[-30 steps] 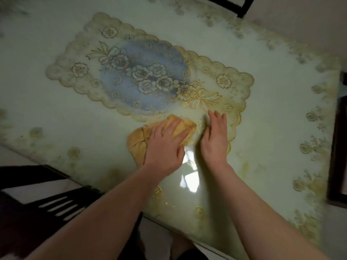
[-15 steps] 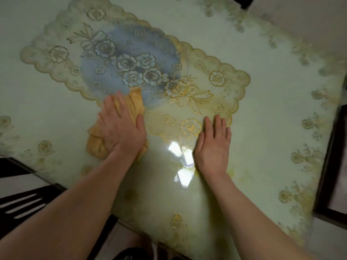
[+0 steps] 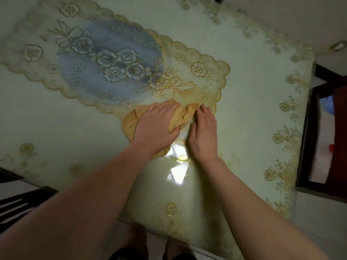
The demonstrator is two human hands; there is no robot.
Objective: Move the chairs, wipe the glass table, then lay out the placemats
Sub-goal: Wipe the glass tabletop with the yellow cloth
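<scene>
A glossy pale-green glass table [image 3: 253, 113] with gold flower prints fills the head view. On it lies a scalloped gold placemat [image 3: 204, 72] with a blue floral centre. My left hand [image 3: 155, 124] presses flat on a crumpled yellow cloth [image 3: 129, 122] at the placemat's near edge. My right hand [image 3: 204, 132] rests flat on the glass just right of the cloth, fingers together, fingertips at the placemat's edge. The cloth sticks out left of my left hand and between the two hands.
A dark chair [image 3: 20, 205] with slats stands at the lower left beside the table edge. Dark wooden furniture [image 3: 326, 132] borders the table's right side. My feet [image 3: 150, 252] show on the pale floor below the near edge. A window glare [image 3: 178, 169] reflects on the glass.
My left hand has swept the yellow cloth from the left back to the right, up beside my right hand. The right hand has stayed pressed on the glass.
</scene>
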